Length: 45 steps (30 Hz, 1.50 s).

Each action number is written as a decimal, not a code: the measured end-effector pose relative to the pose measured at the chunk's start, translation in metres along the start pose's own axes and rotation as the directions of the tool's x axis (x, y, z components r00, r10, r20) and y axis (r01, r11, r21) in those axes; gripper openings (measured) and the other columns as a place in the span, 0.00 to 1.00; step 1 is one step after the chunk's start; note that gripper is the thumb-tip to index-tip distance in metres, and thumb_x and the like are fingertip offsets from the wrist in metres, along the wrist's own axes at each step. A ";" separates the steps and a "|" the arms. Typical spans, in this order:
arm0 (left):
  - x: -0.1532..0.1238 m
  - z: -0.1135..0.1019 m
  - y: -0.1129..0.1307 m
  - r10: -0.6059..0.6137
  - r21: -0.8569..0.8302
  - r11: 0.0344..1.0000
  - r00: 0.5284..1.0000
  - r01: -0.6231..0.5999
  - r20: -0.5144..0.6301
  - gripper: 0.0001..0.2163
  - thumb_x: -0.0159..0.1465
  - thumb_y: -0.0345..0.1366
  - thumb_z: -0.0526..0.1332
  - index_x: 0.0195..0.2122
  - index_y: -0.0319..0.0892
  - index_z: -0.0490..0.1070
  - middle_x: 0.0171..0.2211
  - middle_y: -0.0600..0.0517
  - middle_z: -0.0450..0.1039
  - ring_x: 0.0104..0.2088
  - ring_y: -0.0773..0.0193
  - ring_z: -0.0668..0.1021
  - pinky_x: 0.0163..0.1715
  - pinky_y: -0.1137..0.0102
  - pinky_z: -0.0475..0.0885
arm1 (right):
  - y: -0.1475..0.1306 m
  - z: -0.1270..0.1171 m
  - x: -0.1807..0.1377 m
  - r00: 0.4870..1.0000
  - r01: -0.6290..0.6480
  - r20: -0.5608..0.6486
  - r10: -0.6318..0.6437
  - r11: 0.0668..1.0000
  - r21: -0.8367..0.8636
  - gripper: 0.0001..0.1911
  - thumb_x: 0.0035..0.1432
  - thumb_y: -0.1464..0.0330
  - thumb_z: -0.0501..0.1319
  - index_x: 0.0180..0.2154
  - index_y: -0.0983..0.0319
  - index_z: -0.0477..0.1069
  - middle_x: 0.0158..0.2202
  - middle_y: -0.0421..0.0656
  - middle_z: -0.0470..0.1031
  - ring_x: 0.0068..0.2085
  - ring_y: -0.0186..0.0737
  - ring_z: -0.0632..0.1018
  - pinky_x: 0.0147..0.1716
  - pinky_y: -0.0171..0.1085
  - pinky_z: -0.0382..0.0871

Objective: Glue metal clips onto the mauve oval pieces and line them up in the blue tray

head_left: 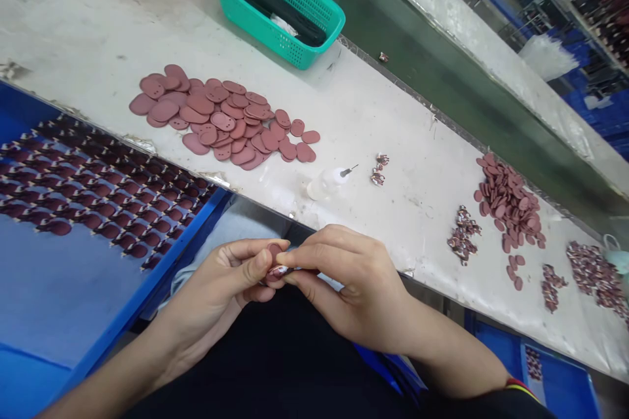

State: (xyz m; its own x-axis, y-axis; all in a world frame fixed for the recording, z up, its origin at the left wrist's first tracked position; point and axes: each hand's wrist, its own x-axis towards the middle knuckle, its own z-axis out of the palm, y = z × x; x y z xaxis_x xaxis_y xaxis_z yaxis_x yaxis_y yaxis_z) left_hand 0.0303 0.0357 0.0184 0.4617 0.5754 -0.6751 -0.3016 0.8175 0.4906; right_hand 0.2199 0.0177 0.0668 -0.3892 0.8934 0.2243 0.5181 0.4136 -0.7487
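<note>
My left hand (223, 285) and my right hand (344, 278) meet just below the white table's front edge (344, 236). Together they pinch one small maroon oval piece (274, 253) with a tiny patterned part (278, 270) pressed against it. Both hands have fingers closed on this piece. A heap of the same maroon ovals (223, 119) lies on the table ahead of my left hand. A small clear squeeze bottle (328, 183) lies on its side just beyond my hands, with two little patterned parts (378, 170) beside it.
A blue tray (73, 288) at the left holds rows of finished maroon pieces (98, 183). A green basket (275, 3) with dark tools stands at the back. More maroon ovals (511, 206) and patterned parts (462, 236) lie to the right. A dark green conveyor belt (442, 78) runs behind.
</note>
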 end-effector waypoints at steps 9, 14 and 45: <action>-0.001 -0.001 -0.001 0.018 -0.001 1.000 1.000 -0.018 0.025 0.16 0.47 0.47 0.78 0.32 0.42 0.85 0.25 0.53 0.76 0.25 0.72 0.73 0.24 0.82 0.72 | 0.000 0.001 0.001 1.000 0.001 -0.009 -0.001 1.000 -0.005 0.08 0.63 0.76 0.62 0.43 0.60 0.75 0.35 0.42 0.80 0.36 0.36 0.80 0.39 0.35 0.78; 0.000 0.000 0.001 0.042 -0.012 0.999 0.998 -0.042 0.046 0.15 0.48 0.45 0.78 0.33 0.43 0.85 0.25 0.54 0.75 0.23 0.74 0.70 0.23 0.82 0.71 | -0.001 0.001 0.004 1.000 0.007 -0.010 -0.007 1.000 -0.006 0.07 0.63 0.76 0.63 0.42 0.62 0.76 0.35 0.43 0.80 0.35 0.35 0.80 0.38 0.35 0.78; 0.002 -0.017 0.002 0.167 -0.030 0.986 0.985 -0.166 0.037 0.27 0.46 0.54 0.76 0.44 0.47 0.82 0.37 0.49 0.77 0.29 0.65 0.76 0.17 0.77 0.74 | 0.001 0.019 0.007 0.929 0.096 -0.346 -0.128 0.990 -0.107 0.08 0.62 0.71 0.65 0.44 0.62 0.77 0.31 0.42 0.76 0.27 0.30 0.74 0.25 0.30 0.72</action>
State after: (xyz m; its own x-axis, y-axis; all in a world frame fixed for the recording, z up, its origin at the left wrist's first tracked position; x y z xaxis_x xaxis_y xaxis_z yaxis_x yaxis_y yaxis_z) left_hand 0.0166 0.0388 0.0091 0.4356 0.7024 -0.5629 -0.3986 0.7112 0.5791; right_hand 0.2035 0.0209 0.0554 -0.1641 0.8383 0.5200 0.5572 0.5137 -0.6524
